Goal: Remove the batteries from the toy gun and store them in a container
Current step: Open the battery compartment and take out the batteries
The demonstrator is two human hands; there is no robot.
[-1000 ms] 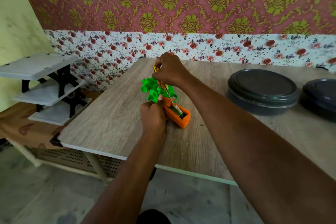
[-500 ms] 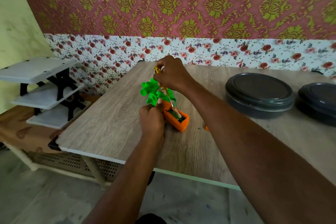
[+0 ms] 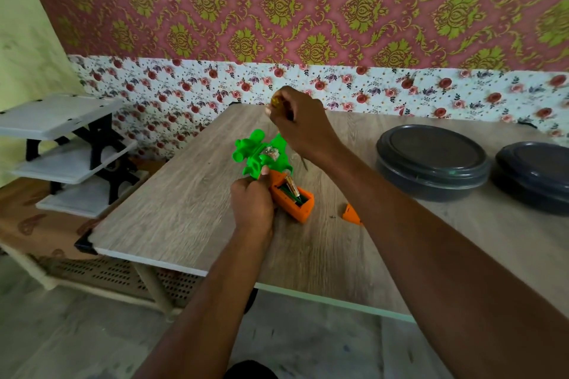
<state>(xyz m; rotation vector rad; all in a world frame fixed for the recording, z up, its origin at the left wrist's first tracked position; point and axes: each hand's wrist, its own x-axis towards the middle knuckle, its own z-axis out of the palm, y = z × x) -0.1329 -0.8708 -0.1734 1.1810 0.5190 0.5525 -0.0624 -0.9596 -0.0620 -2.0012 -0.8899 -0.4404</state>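
Note:
A green and orange toy gun (image 3: 264,160) lies on the wooden table (image 3: 184,212). Its orange grip (image 3: 295,204) has the battery compartment open, and a battery (image 3: 292,187) sticks up at a tilt out of it. My left hand (image 3: 251,208) grips the gun beside the orange grip. My right hand (image 3: 300,124) hovers above the gun's green body, closed on a yellow-handled screwdriver (image 3: 276,100); its metal tip (image 3: 304,164) shows below my wrist, clear of the compartment. An orange cover piece (image 3: 351,214) lies on the table to the right of the grip.
Two dark grey round lidded containers stand at the right, one (image 3: 431,160) near the gun and one (image 3: 534,175) at the frame's edge. A white and black tiered rack (image 3: 66,148) stands left of the table. The table's near edge (image 3: 308,292) runs below my arms.
My right hand has lifted the screwdriver up and back out of the battery compartment. A battery now stands tilted out of the grip. The orange cover piece has come into view.

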